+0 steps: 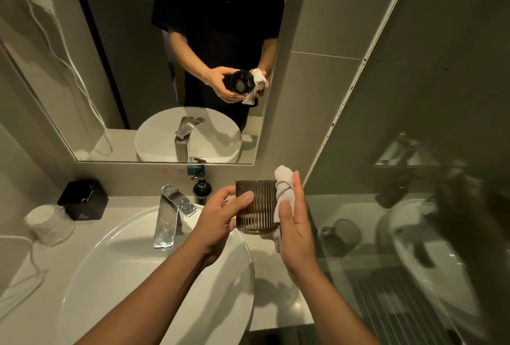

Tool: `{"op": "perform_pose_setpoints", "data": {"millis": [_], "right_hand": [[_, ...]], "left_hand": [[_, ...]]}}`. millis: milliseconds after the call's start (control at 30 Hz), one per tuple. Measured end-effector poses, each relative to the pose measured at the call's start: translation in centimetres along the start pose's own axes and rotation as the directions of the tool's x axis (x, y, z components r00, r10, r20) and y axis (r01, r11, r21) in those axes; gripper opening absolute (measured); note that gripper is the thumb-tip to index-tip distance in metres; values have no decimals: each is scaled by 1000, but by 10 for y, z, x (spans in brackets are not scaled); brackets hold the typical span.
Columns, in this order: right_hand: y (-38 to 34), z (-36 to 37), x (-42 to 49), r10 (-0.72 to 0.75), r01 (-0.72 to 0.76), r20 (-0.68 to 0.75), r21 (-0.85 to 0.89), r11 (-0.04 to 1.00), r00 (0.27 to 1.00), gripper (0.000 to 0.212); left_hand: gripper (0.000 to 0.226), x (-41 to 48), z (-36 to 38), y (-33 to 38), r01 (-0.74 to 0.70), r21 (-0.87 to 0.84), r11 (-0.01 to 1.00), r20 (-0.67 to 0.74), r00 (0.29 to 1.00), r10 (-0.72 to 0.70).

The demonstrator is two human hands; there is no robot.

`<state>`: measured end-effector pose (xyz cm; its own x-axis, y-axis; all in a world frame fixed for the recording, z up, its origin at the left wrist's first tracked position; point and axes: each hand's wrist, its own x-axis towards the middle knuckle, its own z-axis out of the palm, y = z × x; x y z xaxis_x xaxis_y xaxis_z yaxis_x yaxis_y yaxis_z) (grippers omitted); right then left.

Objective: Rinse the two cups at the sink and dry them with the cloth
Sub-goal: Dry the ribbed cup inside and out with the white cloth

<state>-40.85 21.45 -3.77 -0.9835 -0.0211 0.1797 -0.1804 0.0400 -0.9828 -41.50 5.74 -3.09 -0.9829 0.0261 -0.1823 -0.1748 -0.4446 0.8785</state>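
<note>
Fingers (244,197) of the left hand (218,220) clamp the ribbed cup (255,206), centre right of the frame over the sink (82,262) edge; the right hand (295,231) pinches the cloth (284,187) against it. A wet glass may slip and crack in the sink

Grey tiled walls (317,96), large mirror (129,41)

black box (82,201) and dark soap bottle (202,191) below the mirror (124,41)
</note>
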Motion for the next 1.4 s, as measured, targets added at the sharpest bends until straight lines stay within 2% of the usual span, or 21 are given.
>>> {"op": "perform_pose_setpoints", "data": {"millis": [100,200,333,400,467,533,633,667,733,867,1000,1167,1300,1400], "right_hand": [[3,-1,0,45,-45,-1,6,999,999,47],[1,-2,0,-32,30,-13,-115,993,999,50],[-3,-2,1,-89,87,-1,-184,979,996,52],[-5,-3,1,-95,93,-1,-170,981,996,51],[-7,-3,1,-90,89,-3,-129,988,996,49],[-6,-5,0,-42,42,-3,-89,995,999,50],[0,-5,0,27,-27,-10,-48,998,1000,51],[1,-5,-1,30,-30,-14,-57,998,999,52],[0,-4,-2,7,-9,-15,-83,996,1000,51],[-7,-5,-2,-79,80,12,-138,987,997,49],[-8,-7,0,-69,69,3,-112,991,998,48],[-3,-6,-2,-30,30,0,-97,995,1000,47],[-1,-4,-2,-55,56,8,-146,988,998,48],[-2,-4,1,-102,102,10,-189,977,995,50]], "left_hand": [[40,0,0,-1,22,31,999,34,999,-23],[36,1,-1,0,38,82,996,61,997,-44],[53,2,2,-1,-29,178,984,-9,999,32],[67,4,3,-5,-31,135,990,-76,996,42],[68,6,3,-4,-13,38,999,-110,994,18],[63,5,3,-4,15,-7,1000,-100,995,-15],[34,3,3,-5,38,-9,999,-36,999,-39],[32,4,2,-6,41,2,999,-11,999,-41],[42,3,3,-7,41,36,998,31,999,-42],[53,1,5,-4,-3,116,993,-1,1000,3],[64,1,4,-4,-5,33,999,-53,999,6],[45,4,2,-7,16,60,998,-24,1000,-14],[59,5,2,-8,18,144,989,6,1000,-19],[55,5,1,-6,10,148,989,1,1000,-11]]}}
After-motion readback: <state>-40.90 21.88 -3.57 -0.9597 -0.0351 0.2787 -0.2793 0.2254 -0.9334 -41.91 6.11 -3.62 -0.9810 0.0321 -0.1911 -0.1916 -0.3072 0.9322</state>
